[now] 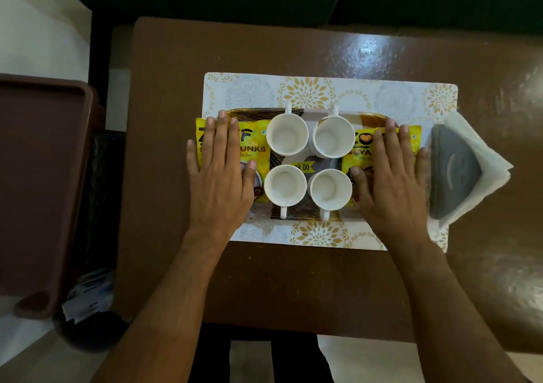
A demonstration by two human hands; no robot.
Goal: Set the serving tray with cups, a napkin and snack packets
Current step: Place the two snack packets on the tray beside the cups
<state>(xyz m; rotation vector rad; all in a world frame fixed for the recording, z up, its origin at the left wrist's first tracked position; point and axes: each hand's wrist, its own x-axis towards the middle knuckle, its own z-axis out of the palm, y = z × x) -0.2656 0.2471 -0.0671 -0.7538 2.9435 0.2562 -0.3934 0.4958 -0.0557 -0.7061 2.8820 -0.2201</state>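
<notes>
Several white cups, such as the far left cup (287, 134), stand in a square on a dark patterned serving tray (293, 209). A yellow snack packet (258, 141) lies on the tray's left end under my left hand (219, 177), which rests flat with fingers spread. Another yellow snack packet (364, 147) lies on the right end under my flat right hand (393, 182). The tray sits on a white and gold placemat (305, 91). White napkins (482, 153) in a grey holder (452, 171) stand just right of the tray, off it.
The placemat lies on a glossy brown table (293, 279). A brown plastic stool or tray (41, 177) stands to the left, with a dark bin (88, 309) beside it. The table's near edge runs just above my legs.
</notes>
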